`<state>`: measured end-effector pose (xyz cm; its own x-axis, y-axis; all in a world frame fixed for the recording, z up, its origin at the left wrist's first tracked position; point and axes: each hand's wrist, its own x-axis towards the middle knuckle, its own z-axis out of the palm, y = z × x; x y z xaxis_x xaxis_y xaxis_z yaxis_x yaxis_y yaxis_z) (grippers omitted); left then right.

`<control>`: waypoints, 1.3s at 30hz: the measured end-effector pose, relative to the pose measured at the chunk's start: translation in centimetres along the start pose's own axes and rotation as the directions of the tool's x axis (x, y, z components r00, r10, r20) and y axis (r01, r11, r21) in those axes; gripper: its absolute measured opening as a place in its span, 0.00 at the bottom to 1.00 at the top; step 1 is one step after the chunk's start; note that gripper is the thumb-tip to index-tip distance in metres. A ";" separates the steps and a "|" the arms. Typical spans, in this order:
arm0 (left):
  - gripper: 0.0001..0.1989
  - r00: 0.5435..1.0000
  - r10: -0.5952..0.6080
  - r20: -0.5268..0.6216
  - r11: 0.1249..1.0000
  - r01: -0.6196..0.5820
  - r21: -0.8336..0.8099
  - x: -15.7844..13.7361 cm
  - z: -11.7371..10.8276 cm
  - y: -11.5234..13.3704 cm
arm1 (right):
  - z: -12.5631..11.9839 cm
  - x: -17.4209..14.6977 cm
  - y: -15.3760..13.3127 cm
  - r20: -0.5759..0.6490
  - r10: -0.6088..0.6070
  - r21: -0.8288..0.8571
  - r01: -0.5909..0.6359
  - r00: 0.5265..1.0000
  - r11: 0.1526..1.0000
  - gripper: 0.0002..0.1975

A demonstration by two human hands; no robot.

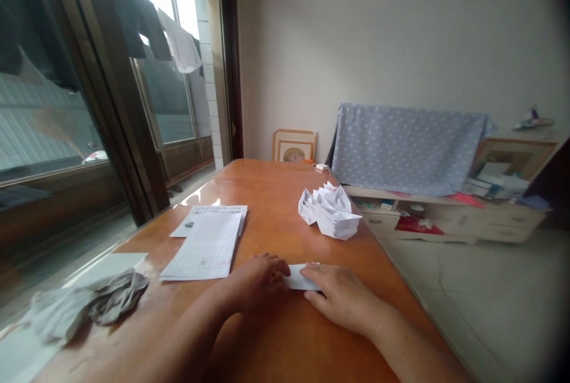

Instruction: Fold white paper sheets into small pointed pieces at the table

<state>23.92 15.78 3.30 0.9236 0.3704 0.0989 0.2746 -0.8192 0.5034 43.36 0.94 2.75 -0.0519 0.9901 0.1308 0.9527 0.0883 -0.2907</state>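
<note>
A small folded sheet of white paper (297, 277) lies flat on the wooden table between my hands. My left hand (262, 279) is at its left end, fingers bent down and together over the paper's edge; the fingertips are partly hidden. My right hand (338, 291) rests on the right end, its fingers stretched out over the paper and the thumb apart, near the lower edge. Beyond the hands stands a cluster of nested folded-paper pieces (332, 211), white with pointed tips and faint red marks.
Left on the table (267, 184) lie a stack of lined paper sheets (207, 246) and a crumpled grey cloth (118, 297). A small white box (321, 167) sits at the far edge. A low cabinet (463, 222) and a dotted blue cloth (405, 145) stand to the right.
</note>
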 end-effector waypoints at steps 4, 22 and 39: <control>0.13 0.991 -0.002 -0.136 0.999 -0.006 -0.054 -0.1 -0.3 0.6 | -0.6 0.2 0.1 -0.094 -0.007 0.057 0.012 0.996 0.998 0.15; 0.14 0.930 -0.103 -0.353 0.932 -0.034 -0.361 -0.5 0.0 3.9 | -0.8 0.2 -1.4 -0.242 0.240 0.879 0.107 0.940 0.465 0.16; 0.15 0.943 -0.187 -0.275 0.856 0.019 -0.516 -0.6 0.7 5.4 | -0.5 -0.1 -2.1 -0.188 0.251 0.877 0.048 0.950 0.478 0.17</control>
<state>25.00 10.88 5.37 0.7464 0.6226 0.2349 0.1152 -0.4686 0.8759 41.48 0.62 3.78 0.2462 0.9416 0.2295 0.1901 0.1853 -0.9641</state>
